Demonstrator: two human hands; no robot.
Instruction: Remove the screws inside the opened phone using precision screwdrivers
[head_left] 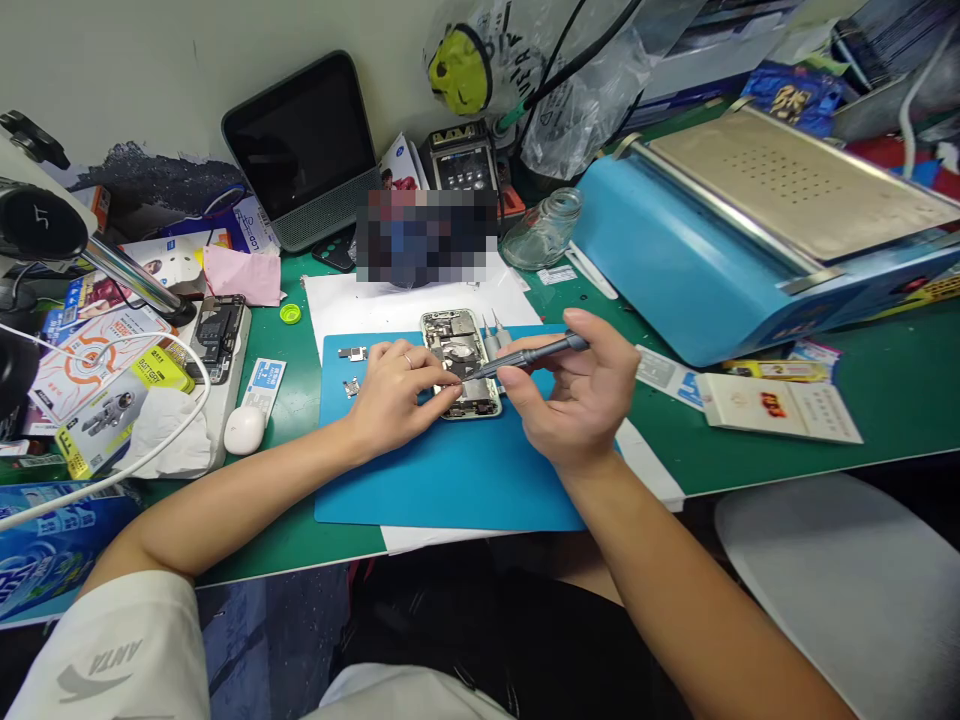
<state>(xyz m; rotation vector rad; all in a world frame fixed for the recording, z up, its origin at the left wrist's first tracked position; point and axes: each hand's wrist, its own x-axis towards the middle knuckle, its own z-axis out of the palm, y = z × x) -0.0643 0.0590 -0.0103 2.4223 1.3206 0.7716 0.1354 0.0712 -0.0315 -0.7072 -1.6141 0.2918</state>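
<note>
An opened smartphone (469,350), its inner parts exposed, lies on a blue mat (450,480). My right hand (577,395) is closed around a grey screwdriver (536,352), slanting down to the left with its tip over the phone. My left hand (397,395) reaches over the phone's left edge, thumb and forefinger drawn together at the screwdriver's tip; whatever they pinch is too small to make out. Left of the phone sit small metal phone parts (352,387). Slim pointed tools (495,338) lie along its right side, partly behind the screwdriver.
A blue machine with a perforated metal plate (787,180) fills the right rear. Behind the mat stand a glass jar (544,230) and a tablet-like display (304,140). At left are another opened phone (219,338), a white earbud case (244,430) and a white cable (199,390).
</note>
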